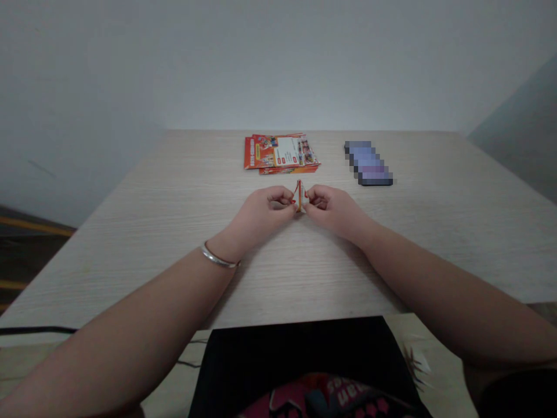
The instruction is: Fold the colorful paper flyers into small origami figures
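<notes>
A small folded piece of red, orange and white printed paper (300, 196) stands on edge on the pale wooden table (174, 209), pinched from both sides. My left hand (263, 212) grips its left side with closed fingers; a silver bangle (217, 257) sits on that wrist. My right hand (333, 210) pinches its right side, fingers curled. Both hands rest on the table near its middle.
A stack of red and orange printed leaflets (281, 153) lies beyond the hands. A blurred dark phone-like object (369, 164) lies at the far right. A black cable (35, 330) runs along the near left edge. Small white paper scraps (415, 363) lie at the lower right.
</notes>
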The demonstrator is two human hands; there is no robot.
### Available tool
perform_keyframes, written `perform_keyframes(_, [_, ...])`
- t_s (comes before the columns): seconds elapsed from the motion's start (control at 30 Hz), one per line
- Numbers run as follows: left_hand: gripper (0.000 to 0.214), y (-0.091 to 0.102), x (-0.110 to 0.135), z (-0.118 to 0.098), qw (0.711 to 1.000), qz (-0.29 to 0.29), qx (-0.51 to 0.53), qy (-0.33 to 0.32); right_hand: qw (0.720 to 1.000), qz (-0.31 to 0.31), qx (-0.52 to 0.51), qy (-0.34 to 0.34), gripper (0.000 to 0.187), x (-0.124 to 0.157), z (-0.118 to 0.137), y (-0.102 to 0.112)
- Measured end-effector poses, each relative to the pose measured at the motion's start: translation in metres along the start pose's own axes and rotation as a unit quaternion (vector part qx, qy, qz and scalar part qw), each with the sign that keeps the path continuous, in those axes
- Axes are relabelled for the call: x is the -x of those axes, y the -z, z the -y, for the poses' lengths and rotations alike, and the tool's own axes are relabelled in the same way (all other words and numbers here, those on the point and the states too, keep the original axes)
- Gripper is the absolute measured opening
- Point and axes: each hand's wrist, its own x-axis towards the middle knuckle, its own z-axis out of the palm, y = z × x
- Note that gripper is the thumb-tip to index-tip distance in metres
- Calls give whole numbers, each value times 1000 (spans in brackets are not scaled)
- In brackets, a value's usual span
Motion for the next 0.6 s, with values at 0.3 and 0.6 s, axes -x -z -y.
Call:
perform_keyframes(0.3, [31, -4, -2, 9, 996, -17, 82, -33, 999, 21, 44, 22, 10, 1, 4, 5])
perform_keyframes(0.6, [23, 3, 1, -3, 997, -33, -63, -43, 998, -14, 54, 29, 8, 3, 8, 7])
